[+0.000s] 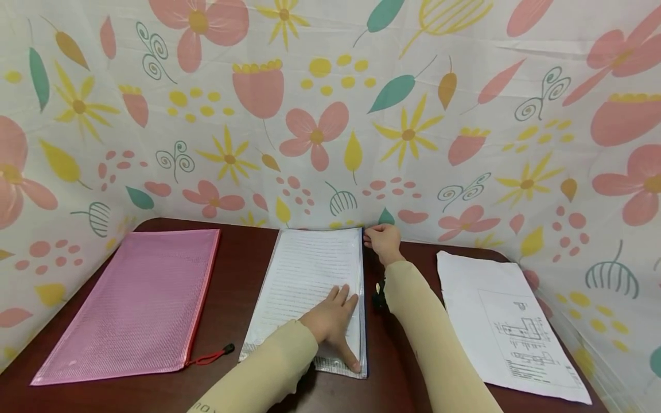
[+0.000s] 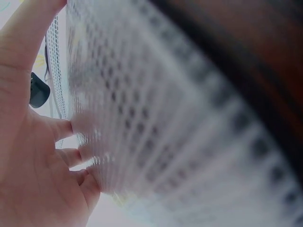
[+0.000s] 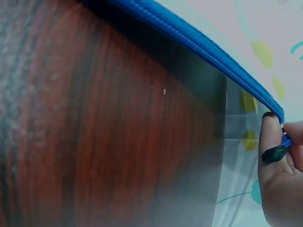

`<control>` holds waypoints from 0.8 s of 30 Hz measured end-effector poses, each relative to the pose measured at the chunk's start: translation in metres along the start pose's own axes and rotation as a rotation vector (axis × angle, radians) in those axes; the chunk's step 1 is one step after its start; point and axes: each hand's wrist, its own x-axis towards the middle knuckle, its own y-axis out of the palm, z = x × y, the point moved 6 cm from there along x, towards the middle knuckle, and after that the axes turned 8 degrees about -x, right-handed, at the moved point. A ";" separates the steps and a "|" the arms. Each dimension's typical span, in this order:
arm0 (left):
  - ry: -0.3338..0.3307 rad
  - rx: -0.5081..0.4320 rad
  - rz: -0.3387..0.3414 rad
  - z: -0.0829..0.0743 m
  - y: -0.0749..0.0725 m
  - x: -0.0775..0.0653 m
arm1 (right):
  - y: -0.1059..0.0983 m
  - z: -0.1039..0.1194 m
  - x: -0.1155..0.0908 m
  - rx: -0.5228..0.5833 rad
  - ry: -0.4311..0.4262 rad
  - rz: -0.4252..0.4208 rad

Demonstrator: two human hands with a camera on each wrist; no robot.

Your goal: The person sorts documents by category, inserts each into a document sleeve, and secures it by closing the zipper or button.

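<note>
A clear mesh zip pouch (image 1: 315, 269) with lined, printed paper inside lies in the middle of the table, its blue zipper (image 3: 199, 52) along the right edge. My left hand (image 1: 333, 322) rests on the lower right of the pouch with fingers spread. In the left wrist view that hand (image 2: 42, 142) touches the mesh surface (image 2: 142, 113), which is blurred. At the far right corner, my right hand (image 1: 383, 240) pinches the zipper's end. The right wrist view has the right hand (image 3: 284, 161) between thumb and finger there, with a blue cord and dark toggle (image 3: 273, 154) beside the fingers.
To the left lies a pink mesh zip pouch (image 1: 139, 304) with a red zipper and a red cord pull (image 1: 209, 358). A white sheet with printed diagrams (image 1: 506, 327) lies at the right. Flowered cloth (image 1: 320, 115) hangs behind the dark wooden table (image 1: 242, 269).
</note>
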 end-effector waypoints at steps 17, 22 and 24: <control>0.004 0.056 0.008 0.001 -0.003 0.003 | -0.012 -0.011 -0.002 -0.241 0.069 0.241; 0.012 0.028 -0.010 0.000 -0.001 0.003 | -0.017 -0.016 -0.016 -0.284 0.039 0.312; 0.009 0.022 -0.008 0.000 0.000 0.003 | -0.019 -0.018 -0.021 -0.301 0.020 0.332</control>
